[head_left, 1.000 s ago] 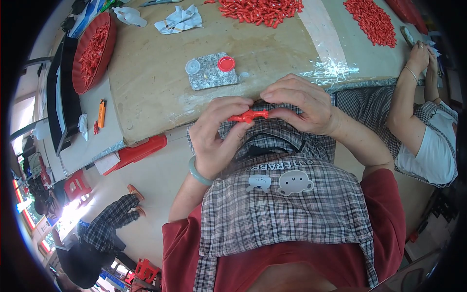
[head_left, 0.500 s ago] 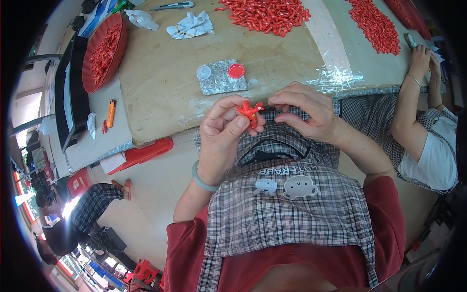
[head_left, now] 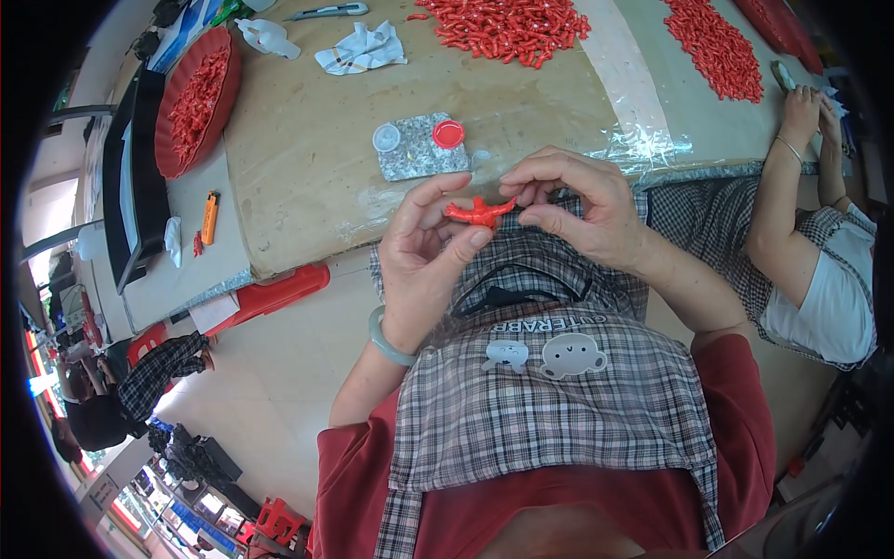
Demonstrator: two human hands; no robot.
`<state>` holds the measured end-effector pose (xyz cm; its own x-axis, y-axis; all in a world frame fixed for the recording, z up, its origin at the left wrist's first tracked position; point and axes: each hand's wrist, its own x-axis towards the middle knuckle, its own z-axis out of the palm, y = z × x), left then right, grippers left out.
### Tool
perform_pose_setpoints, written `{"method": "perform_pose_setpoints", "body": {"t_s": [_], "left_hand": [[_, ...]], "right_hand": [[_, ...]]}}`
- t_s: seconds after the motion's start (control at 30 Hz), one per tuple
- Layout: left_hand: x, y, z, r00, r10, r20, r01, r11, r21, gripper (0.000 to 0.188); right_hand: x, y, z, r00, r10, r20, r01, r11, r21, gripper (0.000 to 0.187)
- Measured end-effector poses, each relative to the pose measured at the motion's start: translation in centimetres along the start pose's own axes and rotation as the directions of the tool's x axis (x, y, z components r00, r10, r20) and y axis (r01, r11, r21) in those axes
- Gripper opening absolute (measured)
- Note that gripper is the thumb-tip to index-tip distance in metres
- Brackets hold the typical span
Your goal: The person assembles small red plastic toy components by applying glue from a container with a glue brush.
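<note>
A small red figurine (head_left: 481, 214), probably plastic, lies sideways in front of my apron. My left hand (head_left: 419, 247) pinches it between thumb and fingers. At its right end, my right hand (head_left: 587, 205) has thumb and fingertips closed about the thin tip; the exact contact is partly hidden. Just beyond my hands, a speckled grey stone slab (head_left: 414, 163) lies on the table. On it stand a white round cap (head_left: 386, 138) and a small round pot of red paint (head_left: 448, 134).
Heaps of small red pieces (head_left: 512, 28) lie at the far side. A red basin (head_left: 223, 102) of pieces stands left, near an orange lighter (head_left: 210, 217). A crumpled tissue (head_left: 363, 48) and a cutter knife (head_left: 326, 11) lie beyond. A co-worker's arm (head_left: 792, 186) is at right.
The figurine has been turned in my left hand and now lies lengthwise. My right hand has come in to its right end. A person at far left has shifted.
</note>
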<state>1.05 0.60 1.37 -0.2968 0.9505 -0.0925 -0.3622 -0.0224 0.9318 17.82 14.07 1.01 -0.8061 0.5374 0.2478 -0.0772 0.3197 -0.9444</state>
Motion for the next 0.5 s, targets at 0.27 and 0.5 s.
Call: {"method": "perform_pose_setpoints", "body": {"t_s": [0.27,0.5], "left_hand": [[-0.04,-0.69,-0.66,0.997,0.074,-0.001,-0.073,0.982,0.173,0.029],[0.47,-0.56,-0.45,0.961,0.273,0.044,-0.267,0.875,0.403,0.030]], "right_hand": [[-0.04,0.12,0.36,0.999,-0.015,-0.030,0.013,0.998,-0.055,0.033],[-0.14,0.11,0.43,0.999,-0.005,-0.040,0.003,0.999,-0.042,0.033]]}}
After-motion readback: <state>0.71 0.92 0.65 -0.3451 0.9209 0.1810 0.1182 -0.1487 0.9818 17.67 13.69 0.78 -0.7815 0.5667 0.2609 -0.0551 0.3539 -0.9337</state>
